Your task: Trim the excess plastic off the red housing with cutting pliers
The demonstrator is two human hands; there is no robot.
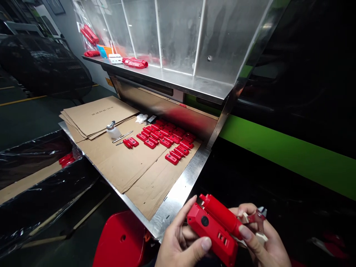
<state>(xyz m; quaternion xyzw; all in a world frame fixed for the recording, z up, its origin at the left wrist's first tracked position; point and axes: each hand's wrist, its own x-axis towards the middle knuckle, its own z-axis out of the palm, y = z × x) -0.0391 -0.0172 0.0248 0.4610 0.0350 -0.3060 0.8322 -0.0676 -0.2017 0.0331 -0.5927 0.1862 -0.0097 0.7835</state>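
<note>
Two hands gripping one red plastic housing [215, 228] below the steel bench edge [178, 196] — left hand [180, 241] pinching its near end, thumb on top; right hand [264, 241] clasping the far end plus small cutters [260, 218]. Lying on cardboard [130, 163] — rows of red parts [167, 139], well apart.

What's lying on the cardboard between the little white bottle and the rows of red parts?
In the head view, between the white bottle and the red parts lie a thin metal tool and two separate red pieces.
</note>
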